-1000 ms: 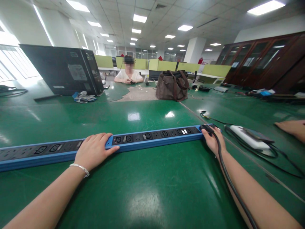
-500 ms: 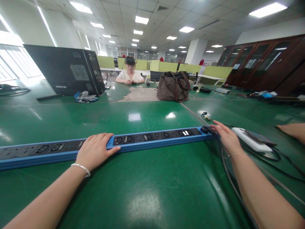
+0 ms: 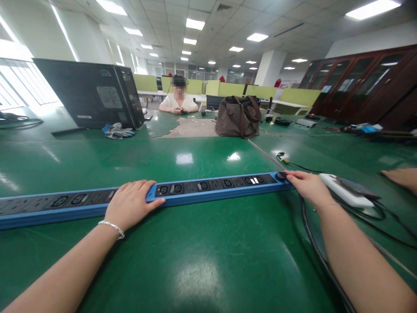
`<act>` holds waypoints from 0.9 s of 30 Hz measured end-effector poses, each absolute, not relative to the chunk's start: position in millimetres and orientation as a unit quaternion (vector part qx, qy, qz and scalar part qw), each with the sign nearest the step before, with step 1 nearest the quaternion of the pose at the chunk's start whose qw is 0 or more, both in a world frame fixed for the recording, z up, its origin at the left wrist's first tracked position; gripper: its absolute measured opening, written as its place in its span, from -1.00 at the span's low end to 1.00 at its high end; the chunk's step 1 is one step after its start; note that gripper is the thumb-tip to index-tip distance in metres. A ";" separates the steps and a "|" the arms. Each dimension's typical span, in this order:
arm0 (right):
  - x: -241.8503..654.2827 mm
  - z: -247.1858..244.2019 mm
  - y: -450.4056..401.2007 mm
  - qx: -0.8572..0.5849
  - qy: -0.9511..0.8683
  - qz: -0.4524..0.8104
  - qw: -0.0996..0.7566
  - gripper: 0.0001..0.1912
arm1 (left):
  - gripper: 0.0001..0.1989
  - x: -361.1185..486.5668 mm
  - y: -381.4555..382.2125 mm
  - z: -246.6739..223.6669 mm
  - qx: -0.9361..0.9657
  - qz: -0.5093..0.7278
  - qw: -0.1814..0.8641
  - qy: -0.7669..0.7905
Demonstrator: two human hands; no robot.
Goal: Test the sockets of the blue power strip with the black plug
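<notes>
A long blue power strip (image 3: 208, 195) with black socket panels lies across the green table. My left hand (image 3: 132, 200) grips it from above, thumb along the near side and fingers over the top. At the strip's right end sits a round black cable fitting (image 3: 280, 176). My right hand (image 3: 308, 187) is closed just beside it, fingertips pinched around the black power cable where it leaves the fitting; the hand covers that part. Below the hand, the power cable (image 3: 308, 230) runs down along my right forearm.
A white power adapter-like block (image 3: 345, 191) with dark cables lies to the right, near another person's hand (image 3: 402, 177). Farther back are a black computer case (image 3: 87, 95), gloves (image 3: 117, 131) and a brown bag (image 3: 237, 117). A person (image 3: 179, 102) sits across the table.
My right hand has turned and its fingers have closed in on the cable beside the black fitting, now hiding it. My left hand stays on the power strip.
</notes>
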State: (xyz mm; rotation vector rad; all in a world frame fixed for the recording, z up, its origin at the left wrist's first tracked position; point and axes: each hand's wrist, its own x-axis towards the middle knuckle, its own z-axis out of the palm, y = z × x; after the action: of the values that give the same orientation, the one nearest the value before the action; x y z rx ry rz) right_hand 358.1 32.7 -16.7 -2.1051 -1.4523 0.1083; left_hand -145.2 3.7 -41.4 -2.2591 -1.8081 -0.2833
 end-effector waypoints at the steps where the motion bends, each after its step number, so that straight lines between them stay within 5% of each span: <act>1: 356.9 -15.7 33.1 -0.792 -0.545 0.034 0.274 -0.64 | -0.32 -145.5 3.9 -41.7 -0.772 -0.097 0.118 -0.617; 7: 349.8 -8.1 33.8 -0.816 -0.549 -0.017 0.180 -0.60 | -0.31 -144.7 3.7 -40.3 -0.772 -0.092 0.114 -0.619; 27: 330.1 -13.0 28.4 -0.838 -0.533 -0.088 0.075 -0.41 | -0.31 -143.9 2.6 -38.7 -0.771 -0.098 0.108 -0.620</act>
State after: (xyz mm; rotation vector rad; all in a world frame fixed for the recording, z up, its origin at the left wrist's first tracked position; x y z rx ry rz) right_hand 330.1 28.4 -13.0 -2.5132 -1.5992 -0.2635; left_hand -143.9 2.6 -38.7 -2.2679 -1.8258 -0.2881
